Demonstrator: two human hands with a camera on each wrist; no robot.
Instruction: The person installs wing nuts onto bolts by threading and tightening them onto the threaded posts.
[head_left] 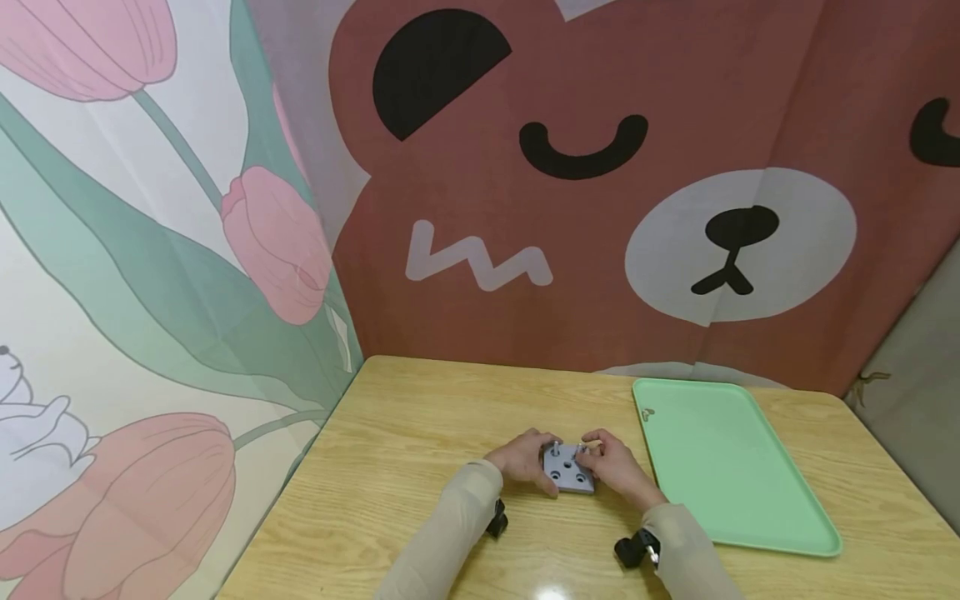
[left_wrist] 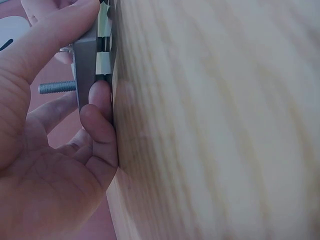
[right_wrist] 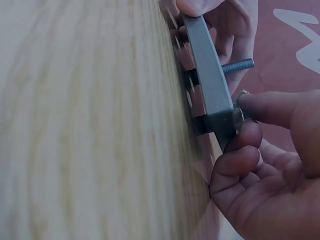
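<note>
A grey metal plate (head_left: pixel 567 481) with several holes is held just above the wooden table. My left hand (head_left: pixel 522 461) grips its left side, thumb on the near edge and fingers curled under it in the left wrist view. A threaded bolt (left_wrist: pixel 57 87) stands up from the plate near that hand. At the far right corner my right hand (head_left: pixel 619 472) pinches a small shiny metal nut (right_wrist: pixel 239 116) against the plate's upper face, its other fingers curled by the plate edge (right_wrist: pixel 212 75). Dark bolt heads (right_wrist: pixel 201 125) show beneath the plate. The fingertips partly hide the nut.
A light green tray (head_left: pixel 735 467) lies on the wooden table (head_left: pixel 360 500) to the right, close to my right forearm. Behind the table hangs a cloth (head_left: pixel 465 325) with a bear print. Black wrist cameras (head_left: pixel 633 550) sit below both hands.
</note>
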